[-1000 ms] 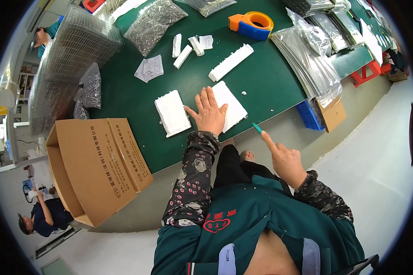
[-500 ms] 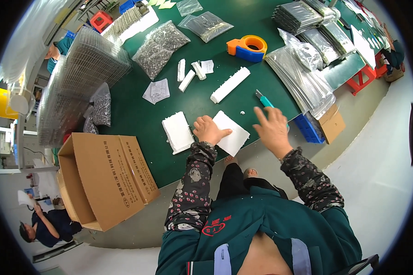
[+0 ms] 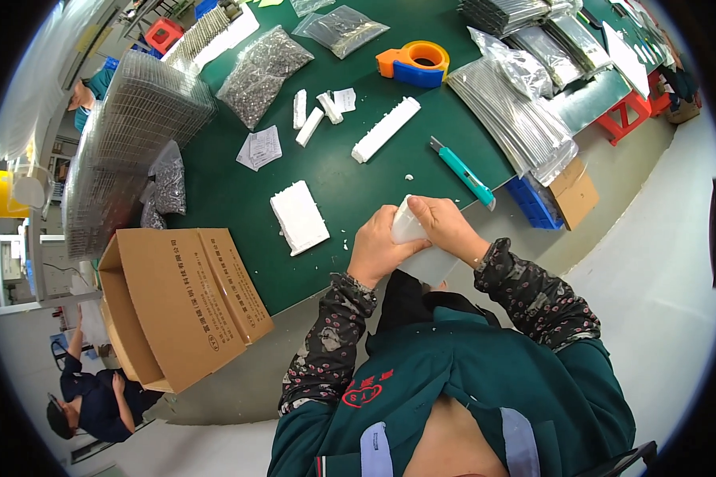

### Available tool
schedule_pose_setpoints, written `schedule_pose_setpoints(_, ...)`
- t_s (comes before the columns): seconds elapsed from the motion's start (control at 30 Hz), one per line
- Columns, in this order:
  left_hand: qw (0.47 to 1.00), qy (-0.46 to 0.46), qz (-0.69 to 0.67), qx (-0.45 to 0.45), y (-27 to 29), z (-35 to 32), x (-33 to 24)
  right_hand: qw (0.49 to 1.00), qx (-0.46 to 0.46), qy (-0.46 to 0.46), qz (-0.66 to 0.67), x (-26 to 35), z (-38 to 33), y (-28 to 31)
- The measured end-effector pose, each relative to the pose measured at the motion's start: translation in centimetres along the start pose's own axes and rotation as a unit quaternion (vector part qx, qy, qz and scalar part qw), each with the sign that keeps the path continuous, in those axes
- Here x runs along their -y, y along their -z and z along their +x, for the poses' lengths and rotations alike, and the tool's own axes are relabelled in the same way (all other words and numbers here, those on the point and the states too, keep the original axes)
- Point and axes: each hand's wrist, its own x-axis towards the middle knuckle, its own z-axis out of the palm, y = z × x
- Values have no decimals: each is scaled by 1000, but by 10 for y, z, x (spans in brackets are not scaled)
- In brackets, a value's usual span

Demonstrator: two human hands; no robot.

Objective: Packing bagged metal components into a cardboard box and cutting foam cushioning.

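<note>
Both hands, left hand (image 3: 376, 253) and right hand (image 3: 445, 226), have lifted the white foam slab (image 3: 415, 246) off the counter's (image 3: 334, 171) near edge and now grip it; the utility knife (image 3: 463, 172) lies released.

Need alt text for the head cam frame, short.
Seen from above, a person's left hand and right hand grip a white foam piece at the near edge of a green table. On the table lie a second white foam slab, a teal utility knife and an orange tape dispenser; an open cardboard box sits at the left.
</note>
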Motion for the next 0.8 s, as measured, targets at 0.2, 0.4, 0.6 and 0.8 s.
schedule_pose_setpoints(0.2,993,27,-63,93,-2,0,-4,977,62,-130,157,-12,-14,12)
schedule_pose_setpoints(0.4,994,2,-55,91,-1,-5,-7,884,-23,-246,397,-42,-23,31)
schedule_pose_setpoints(0.6,962,100,-199,-158,13,-17,38,912,59,-52,-403,-67,-49,28)
schedule_pose_setpoints(0.8,801,205,-420,-375,37,-30,55,905,-49,97,-411,-38,8,23)
